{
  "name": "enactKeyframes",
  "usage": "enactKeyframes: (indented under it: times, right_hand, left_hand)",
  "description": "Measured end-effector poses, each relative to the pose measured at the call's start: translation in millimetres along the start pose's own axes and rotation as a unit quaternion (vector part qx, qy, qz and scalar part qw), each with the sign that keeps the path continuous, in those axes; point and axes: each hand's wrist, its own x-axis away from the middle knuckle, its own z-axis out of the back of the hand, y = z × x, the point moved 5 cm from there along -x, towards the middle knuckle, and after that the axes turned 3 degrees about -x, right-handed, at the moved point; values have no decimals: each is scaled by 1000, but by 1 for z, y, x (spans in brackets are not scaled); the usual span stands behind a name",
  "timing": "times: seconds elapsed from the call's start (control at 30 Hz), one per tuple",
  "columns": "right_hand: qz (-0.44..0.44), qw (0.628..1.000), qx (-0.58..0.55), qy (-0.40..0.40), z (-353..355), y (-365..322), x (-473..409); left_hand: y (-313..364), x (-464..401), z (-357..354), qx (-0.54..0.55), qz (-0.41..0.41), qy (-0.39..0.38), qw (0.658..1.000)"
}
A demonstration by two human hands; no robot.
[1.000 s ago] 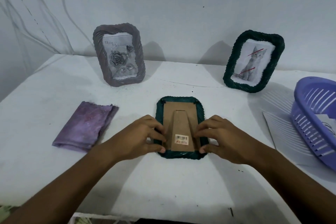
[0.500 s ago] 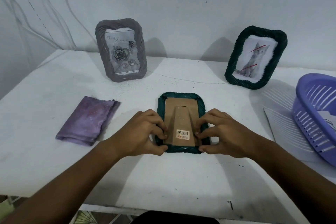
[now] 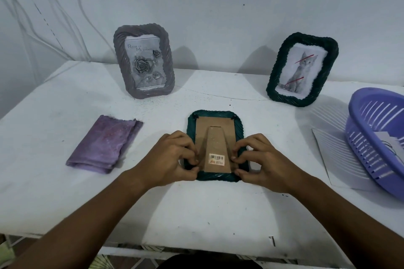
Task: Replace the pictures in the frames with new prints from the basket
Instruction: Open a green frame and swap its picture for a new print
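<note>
Dim, bluish, soft light throws faint shadows behind the standing frames; edges bow, perhaps from wide-angle distortion.

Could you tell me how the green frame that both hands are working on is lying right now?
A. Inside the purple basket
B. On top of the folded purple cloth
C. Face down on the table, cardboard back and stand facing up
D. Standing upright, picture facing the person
C: the green frame lies flat on the table, its brown cardboard back and barcode sticker facing up, between the left hand and right hand.
</note>
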Motion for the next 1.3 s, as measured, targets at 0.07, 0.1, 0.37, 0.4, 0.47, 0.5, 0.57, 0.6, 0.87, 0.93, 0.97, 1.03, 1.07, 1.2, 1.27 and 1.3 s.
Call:
enactKeyframes:
  times: [0.07,0.1,0.37,0.4,0.47,0.5,0.57,0.6,0.87,0.93,0.97,1.03,1.07,1.2,1.27,1.3]
  right_hand:
    - [-13,1000,-19,6,-1,0,2]
    - [-32,999,-37,12,0,1,3]
    - [-347,931,-60,96,10,27,-11]
    - [-363,926,-60,82,12,27,-16]
    - [-385,917,-73,72,13,25,-23]
    - [-393,912,-83,79,15,23,-25]
    - [-406,898,-123,118,22,21,-27]
    - [-409,888,-153,145,27,19,-27]
    - [-304,872,-311,226,66,-27,-52]
    - [-283,859,-359,231,63,-37,-59]
    - [-274,854,-378,229,60,-40,-62]
    - [-256,854,-400,213,55,-46,-68]
    - [-248,856,-406,201,52,-49,-70]
    - [-228,872,-405,152,40,-57,-79]
    - [-217,885,-392,128,33,-60,-82]
    - [-211,891,-384,116,30,-62,-83]
  left_hand:
    - [-2,2,-1,17,7,-6,1000]
    - [-2,2,0,26,10,-12,1000]
    - [-6,-24,13,53,123,2,991]
    - [-4,-30,14,51,132,0,990]
    - [-1,-40,9,38,143,-36,988]
    - [0,-44,7,33,149,-57,987]
    - [1,-49,4,46,167,-77,982]
    - [2,-51,6,64,187,-76,977]
    - [21,-62,32,344,304,-32,888]
    - [20,-58,41,381,324,-16,866]
    - [18,-56,46,398,331,-6,856]
    - [13,-51,56,414,335,16,846]
    - [10,-48,61,411,337,25,847]
    - [-4,-35,73,388,343,40,855]
    - [-8,-29,74,399,341,40,850]
    - [-9,-27,74,409,337,39,847]
